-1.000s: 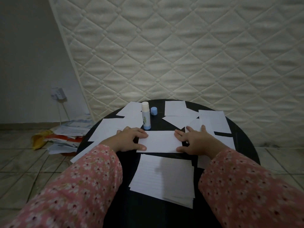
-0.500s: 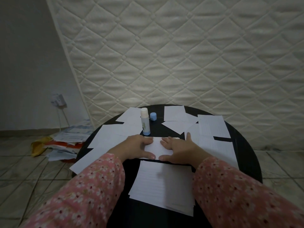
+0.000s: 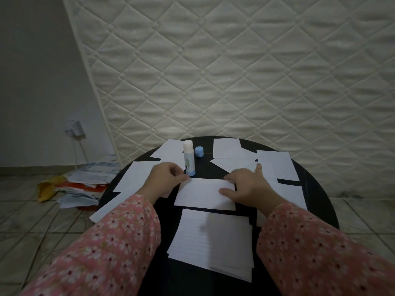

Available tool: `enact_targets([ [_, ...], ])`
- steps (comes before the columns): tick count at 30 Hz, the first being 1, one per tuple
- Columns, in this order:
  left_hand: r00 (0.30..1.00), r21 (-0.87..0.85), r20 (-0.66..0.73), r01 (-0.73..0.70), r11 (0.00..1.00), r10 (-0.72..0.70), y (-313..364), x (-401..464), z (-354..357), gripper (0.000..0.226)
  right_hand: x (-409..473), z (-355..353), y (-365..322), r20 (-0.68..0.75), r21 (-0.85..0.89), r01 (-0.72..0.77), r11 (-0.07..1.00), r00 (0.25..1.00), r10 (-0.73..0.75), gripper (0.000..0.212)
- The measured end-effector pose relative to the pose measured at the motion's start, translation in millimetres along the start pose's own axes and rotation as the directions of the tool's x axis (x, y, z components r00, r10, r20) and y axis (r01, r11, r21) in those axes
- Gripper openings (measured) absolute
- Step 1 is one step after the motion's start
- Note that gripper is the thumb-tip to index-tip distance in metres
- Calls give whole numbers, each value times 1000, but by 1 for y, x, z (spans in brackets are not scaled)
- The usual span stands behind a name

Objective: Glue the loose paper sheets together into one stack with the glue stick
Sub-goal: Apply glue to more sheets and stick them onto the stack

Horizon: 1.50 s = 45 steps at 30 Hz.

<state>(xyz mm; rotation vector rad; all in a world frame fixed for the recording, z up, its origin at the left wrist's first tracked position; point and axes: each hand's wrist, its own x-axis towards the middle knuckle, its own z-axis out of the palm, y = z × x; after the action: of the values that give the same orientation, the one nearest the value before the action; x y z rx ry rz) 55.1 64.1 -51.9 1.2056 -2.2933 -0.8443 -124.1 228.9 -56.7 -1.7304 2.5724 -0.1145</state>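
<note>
A white lined sheet (image 3: 205,194) lies mid-table (image 3: 316,189). The left hand (image 3: 165,178) pinches its left corner; the right hand (image 3: 245,186) presses flat-fingered on its right edge.

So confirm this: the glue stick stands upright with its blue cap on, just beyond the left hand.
Wrong on the cap. In the head view the glue stick stands upright just beyond the left hand, but uncapped; the blue cap sits on the table beside it.
</note>
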Motion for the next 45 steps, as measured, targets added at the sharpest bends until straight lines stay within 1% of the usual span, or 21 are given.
enact_targets([
  [2, 995, -65, -91, 27, 998, -32, 6, 3, 6, 38, -2, 1, 6, 13, -40, -60, 997, 998, 60, 73],
  [4, 992, -148, -98, 64, 987, -79, 13, 7, 11, 56, -2, 5, 10, 46, -45, -66, 997, 997, 68, 76],
  [6, 992, -205, -86, 71, 976, -91, 19, 12, 16, 67, -3, 6, 10, 51, -26, -66, 997, 996, 68, 74],
  [8, 994, -222, -82, 50, 974, -69, 19, 17, 21, 65, -2, 7, 9, 31, 5, -77, 997, 997, 77, 70],
  [12, 992, -209, -108, 38, 977, -62, 20, 27, 27, 46, 0, 7, 7, 3, 75, -90, 993, 996, 90, 60],
  [15, 991, -216, -118, 42, 975, -68, 20, 35, 30, 46, 0, 3, 6, -26, 208, -142, 968, 988, 151, 51],
  [17, 991, -230, -117, 41, 972, -69, 19, 38, 32, 47, 0, 1, 6, -95, 385, -115, 916, 982, 163, 43],
  [19, 992, -250, -111, 34, 968, -64, 19, 38, 31, 51, 0, -1, 5, -152, 567, -57, 822, 973, 172, 43],
  [22, 991, -304, -109, 44, 952, -81, 15, 33, 21, 50, -2, -5, 3, -166, 705, -19, 709, 967, 191, 60],
  [26, 995, -309, -95, -14, 951, -17, -1, 24, -3, 39, -9, -18, -1, -101, 861, -34, 508, 966, 236, 72],
  [28, 994, -231, -106, -39, 972, 15, -12, 16, -17, 34, -15, -24, -2, -81, 904, -35, 425, 965, 250, 74],
  [30, 996, -17, -72, -58, 998, 57, -28, 11, -30, 25, -21, -30, -4, -57, 931, -34, 363, 970, 237, 74],
  [32, 998, 216, 48, -59, 975, 50, -46, 6, -40, 35, -29, -33, -7, 31, 943, -74, 325, 990, 137, 73],
  [33, 994, 308, 110, -51, 950, 17, -54, 3, -42, 41, -33, -33, -8, 95, 935, -108, 339, 994, 55, 73],
  [34, 986, 376, 163, -45, 925, -18, -62, 1, -43, 45, -38, -32, -10, 162, 909, -139, 394, 987, -25, 74],
  [36, 973, 445, 226, -63, 893, -44, -66, -6, -43, 48, -44, -30, -16, 273, 822, -157, 547, 953, -136, 76],
  [37, 971, 452, 235, -73, 889, -40, -66, -8, -42, 47, -45, -29, -19, 310, 771, -152, 619, 938, -155, 74],
  [39, 973, 454, 230, -85, 887, -25, -59, -11, -40, 45, -46, -29, -26, 350, 646, -120, 754, 924, -154, 63],
  [41, 973, 473, 232, -104, 875, -10, -53, -14, -36, 44, -46, -28, -31, 392, 521, -112, 846, 912, -121, 51],
  [43, 972, 475, 235, -107, 874, -9, -50, -15, -32, 44, -45, -25, -31, 423, 451, -139, 882, 903, -74, 46],
  [45, 974, 461, 224, -85, 883, -23, -50, -15, -31, 44, -43, -23, -30, 419, 410, -161, 898, 907, -29, 48],
])
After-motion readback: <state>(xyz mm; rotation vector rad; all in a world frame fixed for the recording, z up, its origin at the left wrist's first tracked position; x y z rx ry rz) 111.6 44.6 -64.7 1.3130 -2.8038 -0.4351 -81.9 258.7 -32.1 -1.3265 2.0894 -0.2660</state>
